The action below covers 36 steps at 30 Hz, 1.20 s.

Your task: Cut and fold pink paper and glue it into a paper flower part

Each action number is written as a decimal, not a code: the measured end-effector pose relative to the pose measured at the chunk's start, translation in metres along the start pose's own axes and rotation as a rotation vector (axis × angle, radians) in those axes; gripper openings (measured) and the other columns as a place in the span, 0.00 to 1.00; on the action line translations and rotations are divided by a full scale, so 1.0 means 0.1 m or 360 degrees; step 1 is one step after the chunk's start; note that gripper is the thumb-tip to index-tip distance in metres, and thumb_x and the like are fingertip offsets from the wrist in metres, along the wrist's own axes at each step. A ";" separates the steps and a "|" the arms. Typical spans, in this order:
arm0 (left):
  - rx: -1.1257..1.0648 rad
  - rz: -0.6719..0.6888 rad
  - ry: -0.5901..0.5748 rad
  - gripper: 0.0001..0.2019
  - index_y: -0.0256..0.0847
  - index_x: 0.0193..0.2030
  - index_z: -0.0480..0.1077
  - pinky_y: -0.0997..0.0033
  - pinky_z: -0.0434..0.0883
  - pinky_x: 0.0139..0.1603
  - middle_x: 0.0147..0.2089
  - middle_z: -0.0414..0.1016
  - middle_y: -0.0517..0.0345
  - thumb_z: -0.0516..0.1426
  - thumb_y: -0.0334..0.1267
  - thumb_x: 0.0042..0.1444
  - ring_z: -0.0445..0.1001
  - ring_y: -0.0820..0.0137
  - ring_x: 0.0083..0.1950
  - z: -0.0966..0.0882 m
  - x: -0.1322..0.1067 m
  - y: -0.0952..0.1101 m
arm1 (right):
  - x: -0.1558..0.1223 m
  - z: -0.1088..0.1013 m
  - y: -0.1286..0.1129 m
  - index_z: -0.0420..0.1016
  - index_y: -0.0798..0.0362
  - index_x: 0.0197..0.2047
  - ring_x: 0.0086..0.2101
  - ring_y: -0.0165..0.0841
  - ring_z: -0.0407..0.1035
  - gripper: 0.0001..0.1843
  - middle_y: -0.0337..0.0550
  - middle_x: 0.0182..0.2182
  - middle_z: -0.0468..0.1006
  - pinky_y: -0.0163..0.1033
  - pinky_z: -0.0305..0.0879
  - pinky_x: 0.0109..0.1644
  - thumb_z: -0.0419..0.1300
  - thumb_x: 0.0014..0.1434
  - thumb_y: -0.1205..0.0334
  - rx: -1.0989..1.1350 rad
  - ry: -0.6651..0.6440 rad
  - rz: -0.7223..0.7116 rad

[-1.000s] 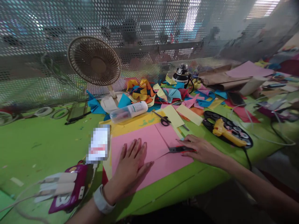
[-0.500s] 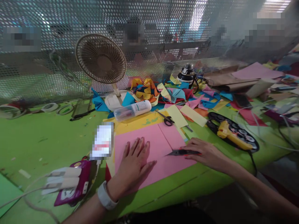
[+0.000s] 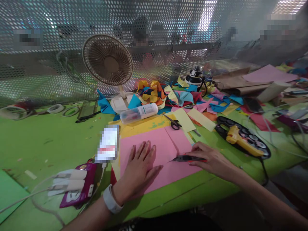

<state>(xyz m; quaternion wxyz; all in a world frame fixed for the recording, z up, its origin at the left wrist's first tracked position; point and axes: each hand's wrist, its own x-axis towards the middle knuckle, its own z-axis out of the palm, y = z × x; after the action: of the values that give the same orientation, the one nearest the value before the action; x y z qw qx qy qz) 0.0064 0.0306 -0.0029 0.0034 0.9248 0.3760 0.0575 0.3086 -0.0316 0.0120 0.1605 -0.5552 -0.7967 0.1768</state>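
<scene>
A pink sheet of paper lies on yellow paper on the green tabletop. My left hand rests flat on its left half, fingers spread, a pale band around the wrist. My right hand grips a black-and-red utility knife, its dark blade pointing left over the paper. A slit runs from the sheet's far edge down to the knife. Whether the tip touches the paper I cannot tell. Black scissors lie at the sheet's far edge.
Behind the sheet are a clear bottle, a small fan and a heap of coloured paper pieces. A phone and a purple extension block with cables sit left. A yellow glue gun rests on a black power strip at right.
The whole view has shifted slightly, so everything sits a little further right. Both hands and the knife keep nearly the same place on the pink sheet.
</scene>
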 end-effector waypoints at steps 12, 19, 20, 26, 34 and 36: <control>-0.0046 0.0000 -0.0027 0.33 0.44 0.68 0.45 0.45 0.42 0.65 0.71 0.44 0.50 0.42 0.58 0.61 0.40 0.54 0.70 0.00 -0.01 0.00 | 0.03 0.08 -0.03 0.73 0.41 0.52 0.40 0.35 0.69 0.16 0.44 0.40 0.70 0.39 0.69 0.43 0.57 0.61 0.54 -0.0030 0.0062 -0.0098; -0.0055 -0.0022 -0.0083 0.33 0.43 0.68 0.45 0.45 0.42 0.66 0.71 0.43 0.50 0.41 0.58 0.61 0.38 0.55 0.70 -0.05 0.00 0.02 | 0.08 0.11 -0.10 0.74 0.44 0.51 0.40 0.35 0.68 0.16 0.45 0.38 0.71 0.39 0.67 0.44 0.56 0.61 0.54 -0.0069 0.0050 -0.0161; -0.0055 -0.0025 -0.0092 0.33 0.43 0.68 0.45 0.45 0.41 0.66 0.71 0.43 0.50 0.41 0.58 0.61 0.38 0.54 0.70 -0.05 0.00 0.02 | 0.07 0.11 -0.09 0.73 0.44 0.51 0.40 0.35 0.68 0.16 0.45 0.39 0.70 0.39 0.67 0.44 0.56 0.61 0.54 -0.0064 0.0033 -0.0159; -0.0066 -0.0024 -0.0079 0.33 0.44 0.69 0.43 0.44 0.41 0.66 0.71 0.42 0.51 0.41 0.58 0.61 0.37 0.54 0.70 -0.04 -0.01 0.02 | 0.06 0.12 -0.10 0.73 0.44 0.51 0.39 0.35 0.69 0.16 0.45 0.38 0.71 0.39 0.68 0.42 0.55 0.62 0.53 -0.0076 0.0040 -0.0171; -0.0086 -0.0019 -0.0070 0.33 0.43 0.68 0.45 0.45 0.41 0.66 0.71 0.43 0.48 0.41 0.59 0.61 0.38 0.54 0.70 -0.04 -0.01 0.02 | 0.11 0.17 -0.19 0.74 0.45 0.50 0.39 0.35 0.69 0.15 0.45 0.37 0.72 0.38 0.69 0.41 0.57 0.61 0.54 -0.0074 0.0089 -0.0221; -0.0086 -0.0014 -0.0048 0.33 0.43 0.68 0.44 0.45 0.41 0.66 0.71 0.43 0.49 0.41 0.58 0.61 0.38 0.55 0.70 -0.03 -0.03 0.01 | 0.09 0.17 -0.18 0.74 0.44 0.50 0.38 0.35 0.69 0.15 0.45 0.37 0.72 0.38 0.69 0.40 0.56 0.61 0.54 -0.0057 0.0103 -0.0232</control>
<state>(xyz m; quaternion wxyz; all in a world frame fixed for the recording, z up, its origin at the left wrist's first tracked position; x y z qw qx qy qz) 0.0051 0.0279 -0.0001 0.0343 0.9236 0.3781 0.0537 0.2831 -0.0304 0.0060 0.1888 -0.5039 -0.8324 0.1322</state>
